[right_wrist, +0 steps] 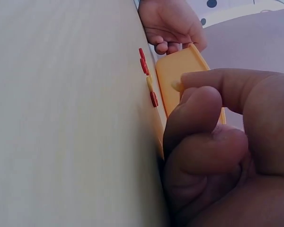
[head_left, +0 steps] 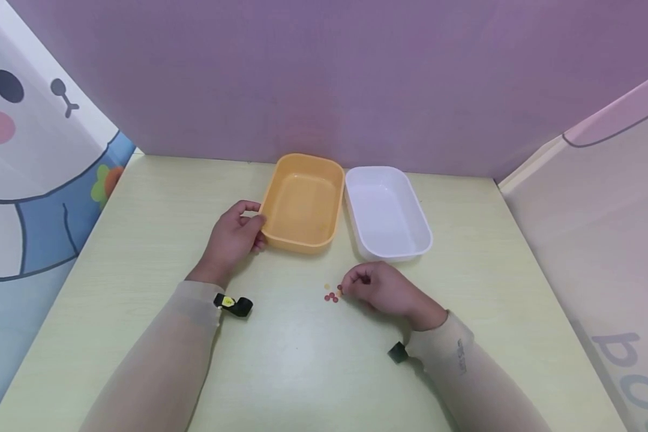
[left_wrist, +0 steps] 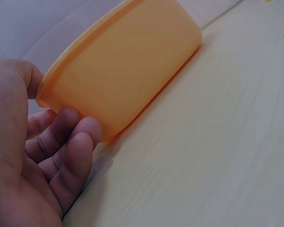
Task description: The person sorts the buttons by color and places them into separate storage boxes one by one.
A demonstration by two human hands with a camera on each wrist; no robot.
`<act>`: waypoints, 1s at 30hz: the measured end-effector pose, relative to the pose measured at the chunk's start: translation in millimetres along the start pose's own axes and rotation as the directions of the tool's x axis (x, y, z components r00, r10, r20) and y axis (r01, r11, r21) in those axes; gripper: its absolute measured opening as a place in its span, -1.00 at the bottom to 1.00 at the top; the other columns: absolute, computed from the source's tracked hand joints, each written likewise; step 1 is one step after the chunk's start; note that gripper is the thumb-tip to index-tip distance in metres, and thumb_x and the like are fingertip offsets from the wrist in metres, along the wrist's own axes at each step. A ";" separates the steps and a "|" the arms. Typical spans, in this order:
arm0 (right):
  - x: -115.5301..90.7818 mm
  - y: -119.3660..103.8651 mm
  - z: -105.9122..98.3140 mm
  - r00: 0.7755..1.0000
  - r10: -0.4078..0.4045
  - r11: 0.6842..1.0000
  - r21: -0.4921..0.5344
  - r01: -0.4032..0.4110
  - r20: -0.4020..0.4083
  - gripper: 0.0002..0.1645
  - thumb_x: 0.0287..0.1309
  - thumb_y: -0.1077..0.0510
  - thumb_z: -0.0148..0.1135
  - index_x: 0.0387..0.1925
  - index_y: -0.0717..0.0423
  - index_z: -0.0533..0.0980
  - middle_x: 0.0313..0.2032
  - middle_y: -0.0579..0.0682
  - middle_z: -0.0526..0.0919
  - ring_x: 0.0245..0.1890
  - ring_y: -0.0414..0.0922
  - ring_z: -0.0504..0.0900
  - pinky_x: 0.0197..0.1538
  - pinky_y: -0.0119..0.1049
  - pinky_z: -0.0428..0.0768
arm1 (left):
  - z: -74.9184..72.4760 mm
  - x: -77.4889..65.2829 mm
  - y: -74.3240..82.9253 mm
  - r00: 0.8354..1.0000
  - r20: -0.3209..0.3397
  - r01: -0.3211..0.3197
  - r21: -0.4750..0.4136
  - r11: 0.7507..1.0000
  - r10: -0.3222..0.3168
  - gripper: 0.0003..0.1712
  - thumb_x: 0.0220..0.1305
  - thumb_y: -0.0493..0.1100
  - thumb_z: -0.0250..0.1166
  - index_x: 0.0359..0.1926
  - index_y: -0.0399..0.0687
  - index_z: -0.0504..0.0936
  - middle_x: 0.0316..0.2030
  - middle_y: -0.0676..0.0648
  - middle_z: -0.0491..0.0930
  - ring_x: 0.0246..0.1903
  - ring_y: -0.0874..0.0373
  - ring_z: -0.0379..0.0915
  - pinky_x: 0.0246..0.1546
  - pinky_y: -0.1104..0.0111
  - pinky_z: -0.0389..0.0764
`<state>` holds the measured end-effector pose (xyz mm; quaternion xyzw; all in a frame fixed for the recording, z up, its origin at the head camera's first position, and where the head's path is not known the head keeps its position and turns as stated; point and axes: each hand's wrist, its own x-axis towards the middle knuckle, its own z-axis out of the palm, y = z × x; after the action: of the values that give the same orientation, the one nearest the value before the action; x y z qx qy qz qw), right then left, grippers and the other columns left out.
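My left hand holds the near left corner of the orange tub. In the left wrist view its thumb is at the rim and the other fingers are curled against the outside wall. Over the table, right of a small cluster of red discs, is my right hand. Its thumb and forefinger pinch a small yellow disc, seen at the fingertips in the right wrist view. Another yellow disc lies at the cluster's left.
A white tub stands just right of the orange one, both close to the purple back wall. Printed panels flank the pale wooden table on either side.
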<state>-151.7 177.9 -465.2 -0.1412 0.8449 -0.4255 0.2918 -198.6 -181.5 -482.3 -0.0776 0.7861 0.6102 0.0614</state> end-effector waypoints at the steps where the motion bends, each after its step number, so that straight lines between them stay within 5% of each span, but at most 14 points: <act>1: 0.3 0.6 -0.6 1.000 0.006 1.000 0.015 -0.006 0.005 -0.81 0.57 0.11 0.32 -0.15 -0.19 0.80 -0.49 -0.10 0.64 -0.59 -0.15 0.52 -0.45 -0.35 0.56 | -0.1 -0.1 -0.2 1.000 0.000 0.000 0.000 1.000 0.000 -0.62 0.65 0.05 0.25 0.33 0.09 0.56 -0.23 -0.20 0.77 -0.38 -0.01 0.77 -0.33 0.27 0.84; 14: -3.4 1.7 -7.3 0.998 -0.009 0.977 0.214 -0.003 0.057 -0.80 0.59 0.10 0.32 -0.05 0.16 0.73 -0.55 -0.05 0.54 -0.61 -0.15 0.49 -0.58 -0.39 0.42 | 0.2 0.5 -0.2 1.000 -0.002 -0.006 -0.003 1.000 0.006 -0.64 0.65 0.03 0.25 0.32 0.07 0.56 -0.25 -0.20 0.77 -0.40 0.01 0.76 -0.35 0.27 0.83; 22: -9.4 -4.9 -9.4 0.997 -0.018 0.949 0.315 -0.008 0.078 -0.73 0.57 0.16 0.31 -0.06 0.37 0.63 -0.49 -0.05 0.52 -0.58 -0.16 0.50 -0.49 -0.39 0.49 | 0.6 0.1 -1.2 1.000 -0.001 -0.005 -0.025 1.000 0.005 -0.65 0.65 0.03 0.25 0.32 0.09 0.56 -0.23 -0.20 0.77 -0.39 0.00 0.76 -0.35 0.28 0.83; 30: -13.2 -20.4 -9.9 0.994 -0.041 0.931 0.365 0.001 0.102 -0.80 0.55 0.23 0.26 -0.08 0.37 0.59 -0.47 -0.05 0.48 -0.57 -0.14 0.48 -0.44 -0.36 0.51 | 0.8 0.1 -0.8 1.000 0.002 -0.016 -0.025 1.000 0.016 -0.66 0.66 0.02 0.25 0.31 0.09 0.55 -0.25 -0.20 0.77 -0.40 0.01 0.75 -0.36 0.29 0.82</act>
<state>-147.6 178.4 -439.2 -0.1167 0.7329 -0.5695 0.3535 -198.5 -180.9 -483.3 -0.0712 0.7791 0.6203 0.0564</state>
